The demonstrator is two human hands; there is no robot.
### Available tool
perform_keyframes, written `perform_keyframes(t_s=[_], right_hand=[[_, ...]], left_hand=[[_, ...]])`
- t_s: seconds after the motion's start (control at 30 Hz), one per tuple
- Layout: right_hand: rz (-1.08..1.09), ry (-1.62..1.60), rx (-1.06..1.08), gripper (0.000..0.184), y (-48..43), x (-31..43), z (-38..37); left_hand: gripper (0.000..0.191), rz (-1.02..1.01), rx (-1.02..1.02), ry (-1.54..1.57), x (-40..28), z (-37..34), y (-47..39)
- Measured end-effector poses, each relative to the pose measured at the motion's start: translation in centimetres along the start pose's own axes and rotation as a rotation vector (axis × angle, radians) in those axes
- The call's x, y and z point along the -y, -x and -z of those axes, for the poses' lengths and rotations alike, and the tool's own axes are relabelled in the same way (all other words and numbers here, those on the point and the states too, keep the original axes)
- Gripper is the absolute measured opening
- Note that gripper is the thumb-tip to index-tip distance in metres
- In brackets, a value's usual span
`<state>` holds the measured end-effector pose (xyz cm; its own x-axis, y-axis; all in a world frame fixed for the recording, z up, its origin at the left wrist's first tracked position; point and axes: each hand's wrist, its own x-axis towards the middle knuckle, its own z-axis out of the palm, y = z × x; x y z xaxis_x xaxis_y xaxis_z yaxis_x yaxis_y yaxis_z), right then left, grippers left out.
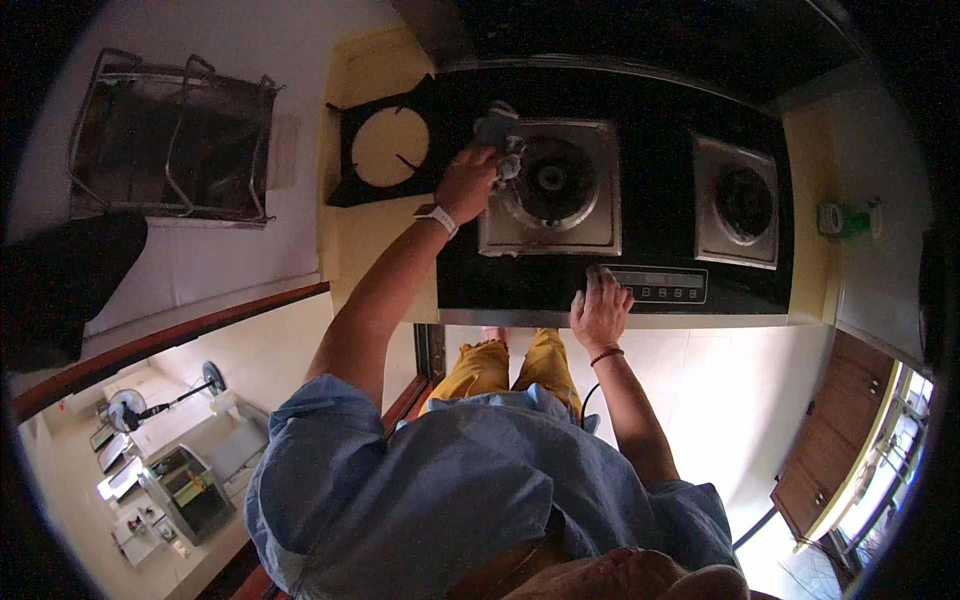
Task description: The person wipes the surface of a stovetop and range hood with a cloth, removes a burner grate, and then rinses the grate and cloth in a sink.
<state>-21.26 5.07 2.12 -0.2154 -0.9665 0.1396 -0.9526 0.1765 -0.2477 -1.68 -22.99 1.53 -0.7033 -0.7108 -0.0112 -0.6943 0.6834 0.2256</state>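
My left hand (pixel 466 184), with a watch on its wrist, grips a crumpled grey cloth (pixel 496 135) at the upper left of a square metal burner plate (pixel 551 244). The plate lies on a black gas cooktop (pixel 652 97). My right hand (pixel 601 311) rests at the cooktop's front edge, its fingertips beside the left end of the control panel (pixel 675 281); it holds nothing visible. Farther right on the cooktop lies a second burner plate (pixel 739 255). A black pan support (pixel 349 187) with a round opening lies on the yellowish counter, left of my left hand.
A wire rack (pixel 171 150) is on the white wall at left. A green container (pixel 851 220) stands by the right wall. Dark wood trim (pixel 172 345) runs along an opening at lower left, with fans (pixel 126 410) beyond. Brown cabinets (pixel 832 420) are at lower right.
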Motion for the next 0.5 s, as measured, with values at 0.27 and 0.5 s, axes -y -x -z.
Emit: perform_keyframes(t_s=[0.27, 0.5], right_hand=[[0.01, -0.074, -0.024, 0.039, 0.1, -0.1, 0.1], [0.0, -0.068, -0.001, 0.04, 0.1, -0.2, 1.1]], left_hand=[[0.048, -0.326, 0.172, -0.04, -1.2, 1.3, -13.5], [0.046, -0.1, 0.033, 0.053, 2.3, -2.9, -12.4]])
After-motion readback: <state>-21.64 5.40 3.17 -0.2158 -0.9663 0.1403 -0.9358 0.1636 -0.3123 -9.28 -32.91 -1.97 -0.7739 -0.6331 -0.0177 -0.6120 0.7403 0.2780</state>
